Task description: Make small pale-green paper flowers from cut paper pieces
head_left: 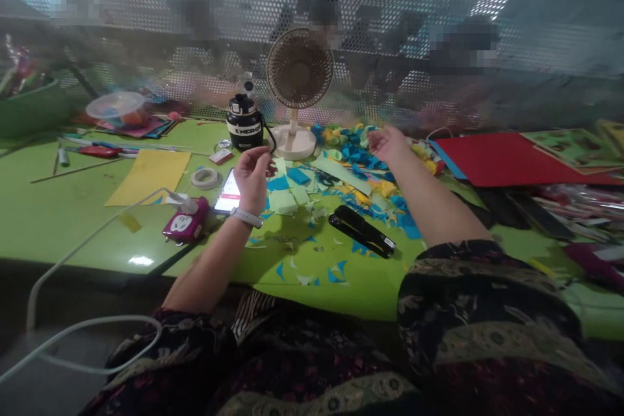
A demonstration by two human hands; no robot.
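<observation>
My left hand [253, 175], with a pale band on its wrist, is raised over the table beside a lit phone [227, 198]. Its fingers are curled together, and what they may hold is hidden. Farther right, my right hand [387, 142] reaches over a pile of blue, yellow and pale green paper pieces [353, 149]. Its fingertips are drawn together close to the pieces at the back; I cannot make out what is in them. Between my arms lies a black stapler [361, 230]. Loose green paper squares [283, 201] and small blue scraps [336, 272] are scattered around it.
A small fan [292, 143] and a black bottle [245, 123] stand at the back. On the left are a tape roll [205, 178], yellow paper [151, 172] and a purple power adapter [185, 221] with a white cable. Red sheets [497, 159] lie right, before a perforated screen.
</observation>
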